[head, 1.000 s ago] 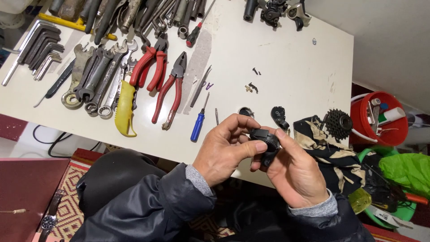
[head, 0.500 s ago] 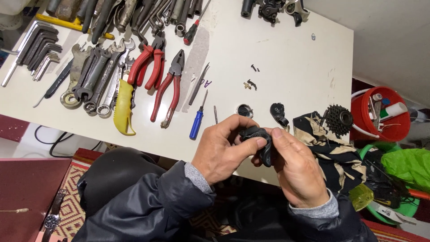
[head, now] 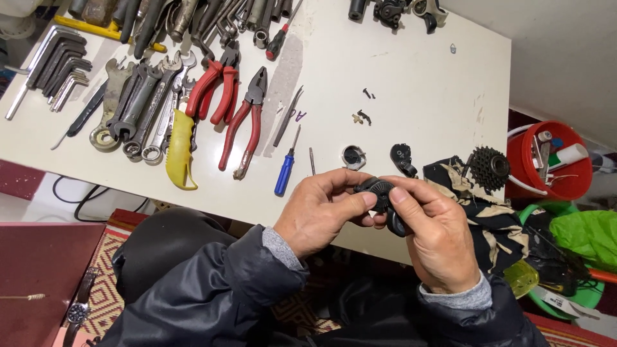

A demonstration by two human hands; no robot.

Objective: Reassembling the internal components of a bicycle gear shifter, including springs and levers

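Black plastic part (head: 380, 196), rounded and ribbed on its top face, sits pinched between both hands just above the near edge of the white table (head: 418, 90); most of its body is hidden behind the fingers, so its full shape is hard to make out.

At far left, a set of hex keys (head: 54, 67) lies fanned on the table, its top cut off by the frame edge. Next come grey wrenches (head: 138, 109), a yellow-handled tool (head: 180, 151), and two pairs of red-handled pliers (head: 225, 96). A blue screwdriver (head: 285, 170) lies just beside the pliers, near the table's front edge.

The left hand (head: 324, 212) is closed on the part, thumb pressing its side. Behind the hands, a small round black piece (head: 353, 157) and another small black piece (head: 403, 159) rest on the table, with tiny screws (head: 365, 117) farther back. The right hand (head: 437, 234) grips the part from the other side, thumb on top, fingers curled beneath.

To the right, a dirty rag (head: 469, 193) hangs over the table corner with a toothed gear cluster (head: 490, 167) on it. A red bucket (head: 546, 164) stands beyond, holding tools too small to identify, and a green bag (head: 588, 238) lies at the right edge, partly cut off.
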